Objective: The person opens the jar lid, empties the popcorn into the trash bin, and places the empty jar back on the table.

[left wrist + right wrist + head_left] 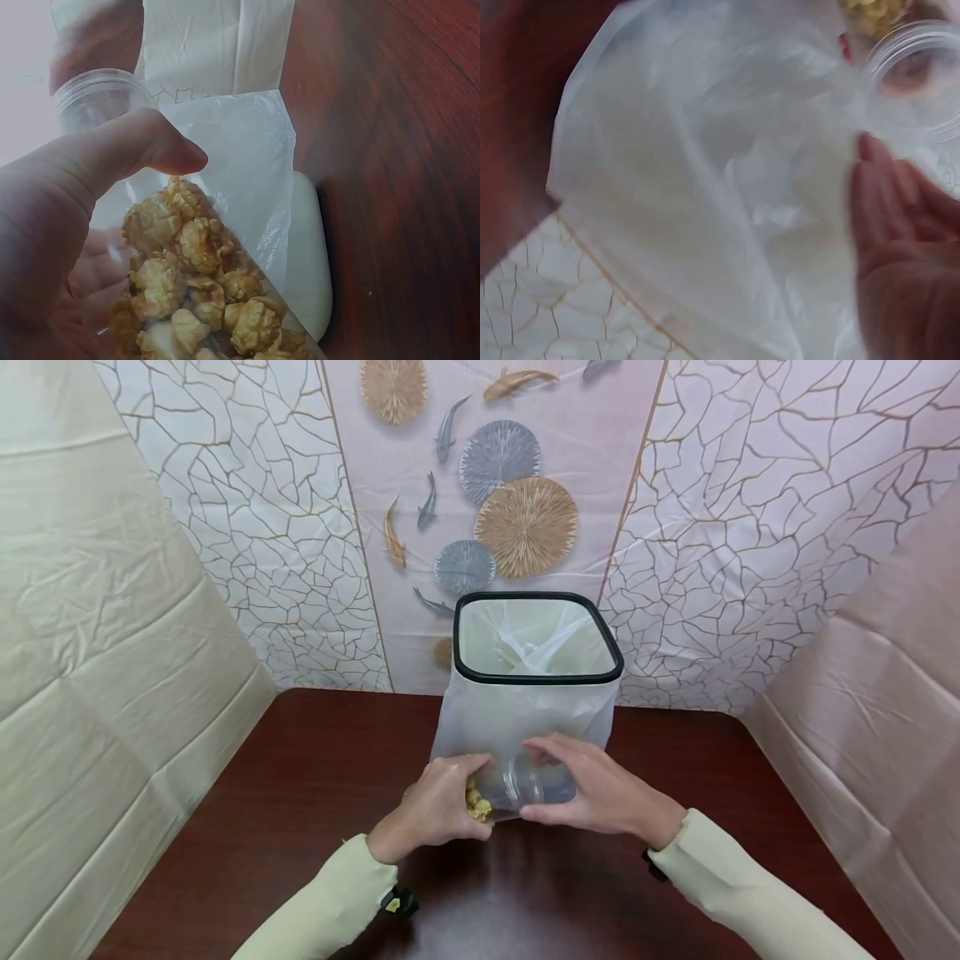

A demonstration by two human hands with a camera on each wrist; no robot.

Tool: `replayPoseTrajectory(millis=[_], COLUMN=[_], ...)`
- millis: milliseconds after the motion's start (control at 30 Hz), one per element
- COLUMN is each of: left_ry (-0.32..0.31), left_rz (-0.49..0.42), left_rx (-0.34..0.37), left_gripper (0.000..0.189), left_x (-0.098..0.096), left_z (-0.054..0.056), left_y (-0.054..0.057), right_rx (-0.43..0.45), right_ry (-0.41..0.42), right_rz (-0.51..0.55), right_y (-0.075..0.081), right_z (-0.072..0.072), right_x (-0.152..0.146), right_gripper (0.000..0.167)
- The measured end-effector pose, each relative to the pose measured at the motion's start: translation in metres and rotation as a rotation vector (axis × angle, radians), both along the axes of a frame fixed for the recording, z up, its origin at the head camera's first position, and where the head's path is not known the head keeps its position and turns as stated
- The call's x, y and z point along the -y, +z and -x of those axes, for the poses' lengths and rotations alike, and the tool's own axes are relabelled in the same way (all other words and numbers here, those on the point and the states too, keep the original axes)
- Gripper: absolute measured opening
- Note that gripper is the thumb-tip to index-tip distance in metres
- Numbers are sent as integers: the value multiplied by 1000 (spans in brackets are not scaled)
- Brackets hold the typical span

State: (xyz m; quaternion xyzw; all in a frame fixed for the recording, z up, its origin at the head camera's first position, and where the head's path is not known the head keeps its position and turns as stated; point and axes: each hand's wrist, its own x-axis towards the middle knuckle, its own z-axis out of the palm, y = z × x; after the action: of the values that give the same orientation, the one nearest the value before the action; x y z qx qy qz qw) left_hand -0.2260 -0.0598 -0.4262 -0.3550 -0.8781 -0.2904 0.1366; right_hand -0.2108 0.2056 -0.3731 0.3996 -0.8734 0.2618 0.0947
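Note:
A clear jar (517, 783) of caramel popcorn (199, 277) lies on its side just above the table, its ringed end towards the right. My left hand (442, 802) grips the popcorn-filled end, thumb on the near side. The right hand (596, 785) is beside the ringed end (915, 75), fingers and thumb spread apart around a gap. From the right wrist, its fingers (889, 195) look fairly straight, with no held thing visible. Whether a clear lid covers the jar's end, I cannot tell.
Behind the hands stands a white bin with a black rim (538, 679), lined with a translucent white bag (517, 718) that hangs over its outside. It is on a dark red-brown table (337, 777). Patterned cloth (262, 527) rises at the back and plain cloth at both sides.

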Motion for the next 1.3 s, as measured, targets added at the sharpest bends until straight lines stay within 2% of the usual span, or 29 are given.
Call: replayPoseTrajectory(millis=[133,233,500,700,833,1000,1200,1300], left_ry=[-7,-8,-7,-11,-1,23,89,119], left_rz=[1,7,-15,-51,-63,-84,-115,-128], left_rx=[-2,-2,23,48,57,80,112,114], left_gripper=[72,74,74,74,73,70,72,73], left_x=[-1,-1,2,9,19,37,63,77], left_z=[0,0,1,2,2,3,2,2], left_y=[0,0,-1,0,0,2,4,3], right_rx=[139,146,-36,-79,-97,-146,-257,-277], right_ry=[-68,-75,0,8,-30,-115,-199,-240], right_rz=[32,35,14,5,-12,-57,-59,-44], right_y=[-1,0,4,13,20,25,22,17], right_z=[-2,-1,3,2,-1,-6,-9,-11], right_x=[5,7,6,-1,-12,-34,-68,-84], right_gripper=[56,54,64,71,72,74,73,70])
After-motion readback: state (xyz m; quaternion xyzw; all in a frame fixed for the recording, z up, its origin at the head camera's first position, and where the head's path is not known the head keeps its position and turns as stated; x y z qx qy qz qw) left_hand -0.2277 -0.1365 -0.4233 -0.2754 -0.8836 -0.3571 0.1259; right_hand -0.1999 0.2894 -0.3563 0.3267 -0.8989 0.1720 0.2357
